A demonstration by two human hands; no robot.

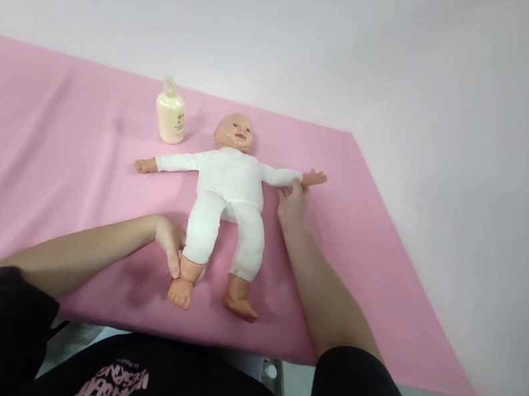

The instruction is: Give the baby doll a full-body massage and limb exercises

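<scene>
Up near the far edge of the pink sheet stands a cream bottle with its pump cap on; what is inside cannot be seen through its wall. It stands upright just beside the doll's head, to the picture's left. The doll lies on its back in a white suit, arms spread wide and legs toward the person. The left hand is curled around the doll's lower leg just above the foot on the picture's left, the thumb lying across the ankle and the fingers tucked behind, so it has hold of that leg. The right hand rests at the doll's outstretched arm, its fingertips touching the sleeve near the wrist; whether they pinch it or only press against it cannot be told.
</scene>
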